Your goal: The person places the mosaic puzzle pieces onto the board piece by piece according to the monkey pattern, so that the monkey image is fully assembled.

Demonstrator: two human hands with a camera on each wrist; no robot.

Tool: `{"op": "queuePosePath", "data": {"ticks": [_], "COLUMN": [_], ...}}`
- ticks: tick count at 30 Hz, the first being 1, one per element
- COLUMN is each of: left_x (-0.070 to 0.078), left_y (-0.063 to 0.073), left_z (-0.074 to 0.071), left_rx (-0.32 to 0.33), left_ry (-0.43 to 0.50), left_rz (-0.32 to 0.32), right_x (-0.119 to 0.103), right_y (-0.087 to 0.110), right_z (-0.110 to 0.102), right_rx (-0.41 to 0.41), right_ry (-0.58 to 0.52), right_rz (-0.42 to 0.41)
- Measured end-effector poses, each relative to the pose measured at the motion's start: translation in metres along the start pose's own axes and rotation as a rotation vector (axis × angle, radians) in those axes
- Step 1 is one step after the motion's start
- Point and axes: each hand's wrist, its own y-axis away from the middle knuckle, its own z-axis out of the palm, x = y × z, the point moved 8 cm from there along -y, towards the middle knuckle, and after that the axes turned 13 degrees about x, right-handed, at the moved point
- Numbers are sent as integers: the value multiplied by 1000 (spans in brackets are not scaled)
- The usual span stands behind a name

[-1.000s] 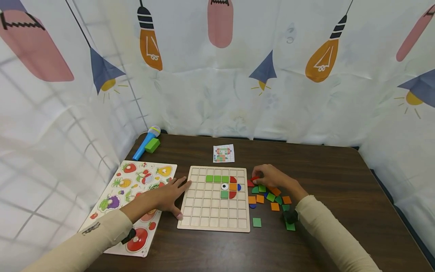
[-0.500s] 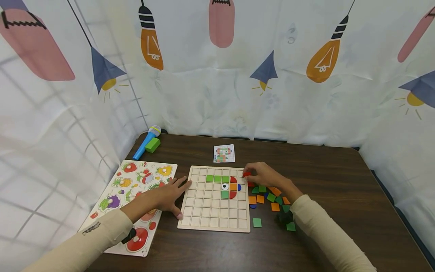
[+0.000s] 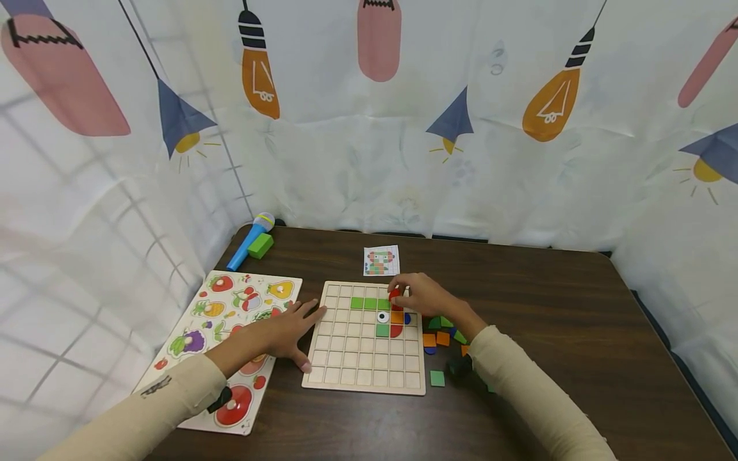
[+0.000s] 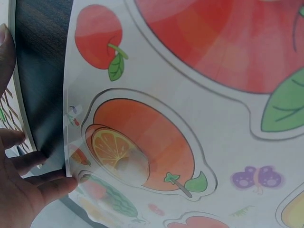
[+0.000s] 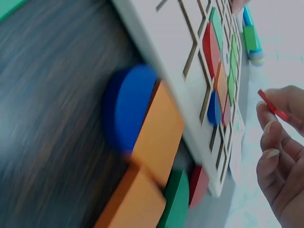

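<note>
My right hand [image 3: 425, 298] pinches a small red piece [image 5: 273, 105] between thumb and fingertips, over the upper right of a wooden grid board [image 3: 346, 349]. Its exact shape is hard to tell edge-on. On the grid lie a row of green squares [image 3: 369, 303], a white eye tile [image 3: 383, 317], an orange square [image 3: 396, 317], a blue half-round [image 3: 407, 318], a darker green square [image 3: 382, 330] and a red rounded piece [image 3: 396, 331]. My left hand [image 3: 291, 331] rests at the board's left edge with fingers spread. My right hand partly hides the board's top right corner.
Loose coloured pieces, among them an orange square [image 3: 442, 339] and a green square [image 3: 437, 378], lie right of the board. A fruit puzzle board [image 4: 228, 142] lies at left. Behind are a toy microphone [image 3: 245, 251], a green block [image 3: 261, 246] and a picture card [image 3: 381, 261].
My right hand has carried the red piece leftward from the loose pile to over the grid's upper right. My left hand has stayed at the board's left edge.
</note>
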Motion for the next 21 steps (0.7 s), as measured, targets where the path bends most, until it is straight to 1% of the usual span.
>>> {"op": "queuePosePath", "data": {"ticks": [6, 10, 17, 21], "left_x": [-1, -1, -1, -1], "left_y": [0, 0, 0, -1], "left_z": [1, 2, 1, 2], "left_rx": [-3, -5, -12, -13], "left_ry": [-4, -4, -14, -21], "left_rz": [-1, 2, -7, -7], "right_x": [-14, -22, -31, -35], "right_y": [-11, -19, -32, -38], "right_z": [16, 25, 41, 51], "right_rx": [-16, -10, 13, 22], "right_ry": [-47, -75, -96, -102], "right_rz": [1, -12, 47, 61]}}
